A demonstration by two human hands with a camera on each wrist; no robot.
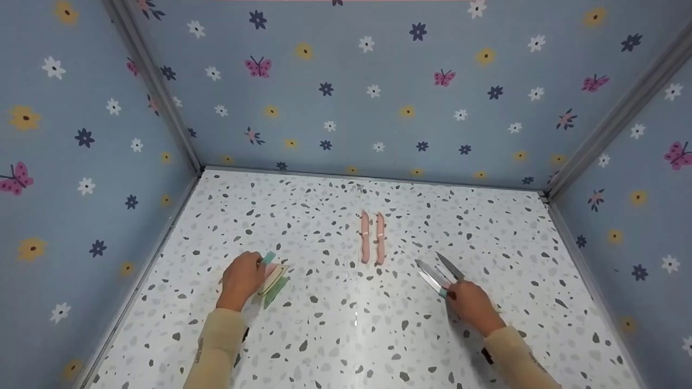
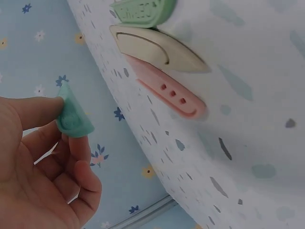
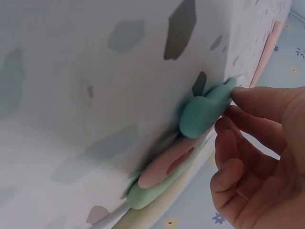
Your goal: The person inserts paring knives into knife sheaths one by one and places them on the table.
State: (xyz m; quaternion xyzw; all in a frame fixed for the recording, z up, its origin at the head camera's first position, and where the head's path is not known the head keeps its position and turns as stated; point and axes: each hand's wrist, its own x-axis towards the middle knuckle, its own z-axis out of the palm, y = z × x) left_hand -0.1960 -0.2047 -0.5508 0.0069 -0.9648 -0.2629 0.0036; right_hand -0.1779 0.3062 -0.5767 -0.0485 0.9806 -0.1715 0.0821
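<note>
Blue left wall (image 1: 54, 216), far wall (image 1: 346, 67), right wall (image 1: 662, 227), flower-and-butterfly print (image 1: 258, 67), grey posts (image 1: 155, 86) at both far corners, white bench (image 1: 335, 340) with grey flecks (image 1: 396, 357), glare (image 1: 356, 319) mid-bench.

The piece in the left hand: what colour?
The piece is teal, seen best in the left wrist view.

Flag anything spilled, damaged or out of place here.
Nothing stands out: the two pink strips lie side by side, the blades lie together by the right hand, and no spill or breakage shows on the table.
</note>
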